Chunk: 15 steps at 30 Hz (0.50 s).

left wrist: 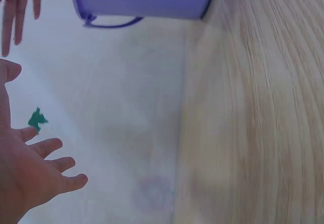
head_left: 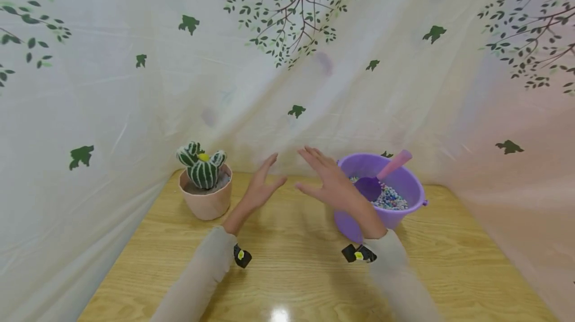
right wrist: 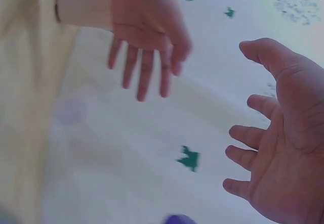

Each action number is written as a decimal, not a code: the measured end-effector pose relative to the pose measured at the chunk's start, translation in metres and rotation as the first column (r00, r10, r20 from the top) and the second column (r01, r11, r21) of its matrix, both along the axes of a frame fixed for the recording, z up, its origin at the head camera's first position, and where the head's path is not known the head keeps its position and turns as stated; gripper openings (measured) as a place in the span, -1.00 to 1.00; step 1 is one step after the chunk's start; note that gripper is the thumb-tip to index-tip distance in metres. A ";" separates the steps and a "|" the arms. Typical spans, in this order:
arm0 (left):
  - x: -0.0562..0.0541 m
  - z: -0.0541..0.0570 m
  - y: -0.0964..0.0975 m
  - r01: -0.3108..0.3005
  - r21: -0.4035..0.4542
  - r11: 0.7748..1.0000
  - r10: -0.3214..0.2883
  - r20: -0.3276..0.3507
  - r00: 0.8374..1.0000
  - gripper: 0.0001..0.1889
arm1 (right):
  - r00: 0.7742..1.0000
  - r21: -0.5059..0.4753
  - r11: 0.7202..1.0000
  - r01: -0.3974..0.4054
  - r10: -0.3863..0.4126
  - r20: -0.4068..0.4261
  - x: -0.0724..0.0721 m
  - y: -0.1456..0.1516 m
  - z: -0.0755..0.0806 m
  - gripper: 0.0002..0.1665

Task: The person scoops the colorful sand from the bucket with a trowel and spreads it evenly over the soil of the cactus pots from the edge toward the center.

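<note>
My left hand (head_left: pixel 258 191) hovers above the table with straight, spread fingers and nothing in it. Facing it across a gap, my right hand (head_left: pixel 334 186) is also raised, its fingers extended and its palm bare in the right wrist view. The right hand and forearm are nearest to a purple bucket (head_left: pixel 412 188), partly covering it. Small multicoloured beads (head_left: pixel 392 199) fill its bottom, and a scoop with a purple bowl and pink handle (head_left: pixel 396 163) leans in it. To the left of my left hand stands a potted cactus (head_left: pixel 204 174) in a pale pink pot (head_left: pixel 208 203).
A wooden table (head_left: pixel 287 272) lies under both hands. Behind it hangs a pale curtain (head_left: pixel 251 87) printed with leaves and branches. A flat purple piece (head_left: pixel 348 226) shows beside the bucket's lower left, partly hidden by the right forearm. Both wrists wear small dark cameras.
</note>
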State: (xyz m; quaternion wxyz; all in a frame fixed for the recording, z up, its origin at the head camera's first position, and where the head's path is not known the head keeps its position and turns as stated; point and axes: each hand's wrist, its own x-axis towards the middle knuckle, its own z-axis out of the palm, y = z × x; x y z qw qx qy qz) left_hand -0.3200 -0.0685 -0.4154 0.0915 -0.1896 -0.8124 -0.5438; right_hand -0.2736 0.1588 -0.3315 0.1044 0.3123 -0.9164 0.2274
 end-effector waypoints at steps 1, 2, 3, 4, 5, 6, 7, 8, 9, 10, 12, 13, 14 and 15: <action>0.001 0.002 0.004 0.008 0.021 1.000 -0.008 0.004 1.000 -0.22 | 1.000 -0.007 1.000 0.003 -0.003 -0.015 0.003 0.006 0.007 -0.01; 0.002 0.004 0.008 0.016 0.041 0.999 -0.016 0.009 1.000 -0.22 | 1.000 -0.020 1.000 0.002 -0.002 -0.030 0.005 0.012 0.014 0.00; 0.004 0.006 0.013 0.025 0.060 0.998 -0.026 0.017 1.000 -0.22 | 0.999 -0.032 0.999 0.004 -0.005 -0.042 0.007 0.019 0.021 0.00; 0.005 0.008 0.017 0.036 0.079 0.996 -0.038 0.026 0.999 -0.22 | 0.998 -0.046 0.999 0.008 -0.010 -0.054 0.009 0.027 0.027 0.01; 0.006 0.009 0.022 0.050 0.094 0.994 -0.053 0.033 0.998 -0.21 | 0.998 -0.060 0.998 0.018 -0.022 -0.057 0.011 0.035 0.033 0.01; 0.007 0.011 0.027 0.067 0.110 0.992 -0.072 0.040 0.997 -0.21 | 0.998 -0.080 0.996 0.030 -0.035 -0.057 0.012 0.044 0.038 0.01; 0.007 0.012 0.032 0.086 0.122 0.989 -0.092 0.046 0.995 -0.20 | 0.997 -0.100 0.994 0.049 -0.055 -0.054 0.013 0.054 0.043 0.01; 0.008 0.013 0.036 0.105 0.135 0.985 -0.113 0.054 0.992 -0.19 | 0.996 -0.120 0.990 0.068 -0.074 -0.048 0.014 0.064 0.047 0.01; 0.009 0.014 0.041 0.123 0.143 0.982 -0.133 0.060 0.989 -0.19 | 0.995 -0.137 0.986 0.095 -0.100 -0.031 0.016 0.074 0.052 0.01; 0.009 0.014 0.045 0.142 0.152 0.978 -0.153 0.065 0.986 -0.18 | 0.993 -0.164 0.979 0.119 -0.122 -0.007 0.017 0.084 0.055 0.00; 0.009 0.014 0.054 0.175 0.176 0.969 -0.191 0.074 0.979 -0.15 | 0.985 -0.208 0.962 0.174 -0.168 0.050 0.020 0.105 0.059 -0.01; 0.009 0.013 0.058 0.189 0.190 0.964 -0.207 0.080 0.975 -0.14 | 0.981 -0.233 0.954 0.191 -0.176 0.082 0.021 0.116 0.060 -0.01; 0.009 0.012 0.061 0.199 0.207 0.958 -0.220 0.085 0.972 -0.12 | 0.978 -0.253 0.946 0.203 -0.181 0.106 0.021 0.128 0.061 -0.01; 0.009 0.011 0.065 0.208 0.225 0.952 -0.233 0.091 0.968 -0.11 | 0.977 -0.277 0.939 0.205 -0.177 0.123 0.021 0.139 0.061 -0.01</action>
